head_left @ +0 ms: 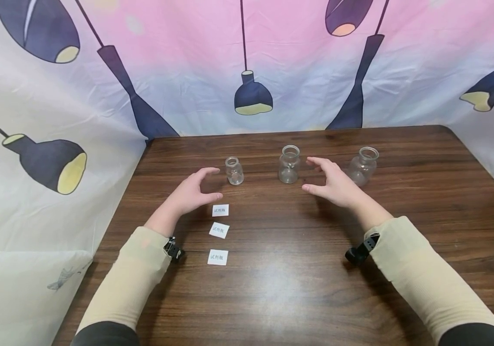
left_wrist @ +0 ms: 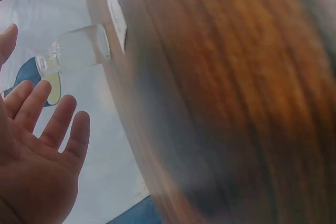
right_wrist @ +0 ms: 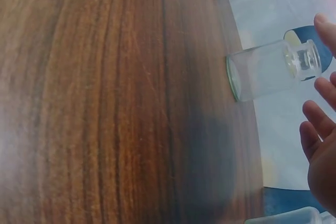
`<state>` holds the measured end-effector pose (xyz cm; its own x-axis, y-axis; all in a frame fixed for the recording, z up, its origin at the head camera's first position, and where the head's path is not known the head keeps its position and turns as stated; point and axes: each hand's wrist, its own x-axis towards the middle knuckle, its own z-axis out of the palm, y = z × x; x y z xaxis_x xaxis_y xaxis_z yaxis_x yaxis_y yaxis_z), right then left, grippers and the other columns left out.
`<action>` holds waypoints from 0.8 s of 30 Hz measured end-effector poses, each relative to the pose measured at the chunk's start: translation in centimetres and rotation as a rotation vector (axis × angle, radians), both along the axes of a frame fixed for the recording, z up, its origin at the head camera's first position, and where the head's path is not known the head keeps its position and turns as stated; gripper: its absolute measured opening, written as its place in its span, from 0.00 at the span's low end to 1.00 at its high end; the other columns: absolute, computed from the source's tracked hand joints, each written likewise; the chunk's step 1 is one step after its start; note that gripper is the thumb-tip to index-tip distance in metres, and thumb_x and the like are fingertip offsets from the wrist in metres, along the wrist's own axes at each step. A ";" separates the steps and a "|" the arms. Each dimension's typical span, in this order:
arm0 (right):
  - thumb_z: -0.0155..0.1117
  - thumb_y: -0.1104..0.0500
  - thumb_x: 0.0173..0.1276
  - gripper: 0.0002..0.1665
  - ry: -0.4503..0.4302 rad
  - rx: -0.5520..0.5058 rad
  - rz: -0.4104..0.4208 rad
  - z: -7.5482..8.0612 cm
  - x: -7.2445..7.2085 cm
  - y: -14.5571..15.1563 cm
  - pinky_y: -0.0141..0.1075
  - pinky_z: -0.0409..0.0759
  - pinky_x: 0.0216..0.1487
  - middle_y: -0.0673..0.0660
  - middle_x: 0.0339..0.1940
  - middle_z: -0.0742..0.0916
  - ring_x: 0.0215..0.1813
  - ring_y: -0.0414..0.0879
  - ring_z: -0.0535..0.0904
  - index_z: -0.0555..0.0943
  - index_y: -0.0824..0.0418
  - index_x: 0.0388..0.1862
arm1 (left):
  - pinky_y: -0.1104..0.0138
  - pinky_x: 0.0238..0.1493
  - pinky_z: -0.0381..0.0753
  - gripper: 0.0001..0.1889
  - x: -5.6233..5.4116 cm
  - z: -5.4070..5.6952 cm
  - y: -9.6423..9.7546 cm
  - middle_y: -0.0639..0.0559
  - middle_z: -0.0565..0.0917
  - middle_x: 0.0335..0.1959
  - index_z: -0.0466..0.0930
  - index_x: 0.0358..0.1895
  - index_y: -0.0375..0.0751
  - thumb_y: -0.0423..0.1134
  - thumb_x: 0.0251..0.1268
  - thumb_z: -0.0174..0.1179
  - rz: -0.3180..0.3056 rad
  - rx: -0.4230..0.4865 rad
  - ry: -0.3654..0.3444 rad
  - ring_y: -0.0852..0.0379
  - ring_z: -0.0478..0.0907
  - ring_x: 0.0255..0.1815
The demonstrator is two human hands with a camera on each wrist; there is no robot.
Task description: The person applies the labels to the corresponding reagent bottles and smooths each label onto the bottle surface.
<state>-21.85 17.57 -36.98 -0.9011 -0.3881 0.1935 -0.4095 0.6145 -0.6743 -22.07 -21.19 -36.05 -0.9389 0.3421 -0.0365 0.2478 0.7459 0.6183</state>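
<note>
Three clear glass bottles stand upright toward the back of a brown wooden table. My left hand [head_left: 190, 192] is held just left of the small bottle [head_left: 234, 171], thumb and fingers spread apart with nothing between them. Right of the middle bottle [head_left: 289, 166], my right hand [head_left: 333, 185] has its thumb and fingers parted and holds nothing. Behind that hand, partly covered by it, is the right bottle [head_left: 362, 166]. In the left wrist view the small bottle [left_wrist: 81, 48] appears beyond my fingertips. The right wrist view has the middle bottle [right_wrist: 265, 72] near my fingers [right_wrist: 319, 119].
Three white paper labels with printed characters lie in a column: a far label [head_left: 220, 210], a middle label [head_left: 219, 230] and a near label [head_left: 218, 257]. A curtain [head_left: 203, 96] printed with lamps hangs behind the wooden table [head_left: 281, 298].
</note>
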 end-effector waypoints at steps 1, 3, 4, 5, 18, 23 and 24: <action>0.69 0.50 0.59 0.44 0.000 0.003 -0.002 0.0 0.0 0.0 0.51 0.65 0.57 0.58 0.65 0.71 0.60 0.55 0.66 0.61 0.63 0.69 | 0.47 0.59 0.64 0.36 0.0 -0.1 -0.1 0.44 0.66 0.66 0.61 0.68 0.51 0.51 0.56 0.65 0.001 0.001 -0.003 0.42 0.63 0.64; 0.69 0.50 0.60 0.44 -0.001 0.009 -0.005 -0.1 -0.1 -0.1 0.51 0.65 0.57 0.58 0.65 0.71 0.60 0.55 0.66 0.61 0.63 0.69 | 0.47 0.58 0.66 0.36 0.1 -0.3 -0.3 0.44 0.67 0.65 0.61 0.68 0.51 0.50 0.57 0.65 0.005 0.008 -0.016 0.44 0.65 0.63; 0.68 0.50 0.60 0.44 -0.005 0.012 -0.003 -0.2 -0.1 -0.1 0.51 0.65 0.57 0.58 0.65 0.71 0.60 0.55 0.66 0.61 0.63 0.69 | 0.48 0.57 0.66 0.36 0.2 -0.4 -0.4 0.44 0.68 0.64 0.60 0.68 0.51 0.49 0.57 0.65 0.006 0.016 -0.023 0.44 0.66 0.62; 0.68 0.50 0.60 0.44 -0.009 0.014 0.001 -0.2 -0.1 -0.1 0.52 0.65 0.57 0.59 0.65 0.71 0.60 0.56 0.66 0.61 0.63 0.69 | 0.48 0.56 0.67 0.36 0.2 -0.6 -0.5 0.44 0.68 0.64 0.60 0.68 0.50 0.48 0.58 0.65 0.009 0.023 -0.030 0.45 0.67 0.61; 0.65 0.46 0.62 0.43 -0.035 0.036 0.033 -0.9 0.0 -0.3 0.52 0.67 0.55 0.60 0.65 0.71 0.59 0.54 0.68 0.61 0.63 0.69 | 0.51 0.51 0.71 0.33 0.5 -1.8 -1.3 0.48 0.70 0.63 0.63 0.67 0.51 0.49 0.58 0.64 0.027 -0.007 -0.087 0.47 0.71 0.56; 0.65 0.46 0.62 0.42 -0.055 0.025 0.046 -1.2 0.1 -0.4 0.51 0.68 0.54 0.59 0.65 0.71 0.58 0.54 0.69 0.61 0.62 0.70 | 0.51 0.53 0.70 0.35 0.2 -2.3 -1.6 0.49 0.69 0.64 0.64 0.66 0.49 0.52 0.56 0.66 -0.015 -0.048 -0.131 0.47 0.71 0.56; 0.65 0.46 0.62 0.42 -0.058 0.023 0.047 -1.2 0.1 -0.4 0.50 0.69 0.54 0.58 0.65 0.71 0.58 0.54 0.69 0.61 0.61 0.70 | 0.51 0.54 0.70 0.35 0.1 -2.4 -1.6 0.49 0.69 0.64 0.64 0.66 0.49 0.52 0.55 0.66 -0.024 -0.055 -0.138 0.47 0.71 0.56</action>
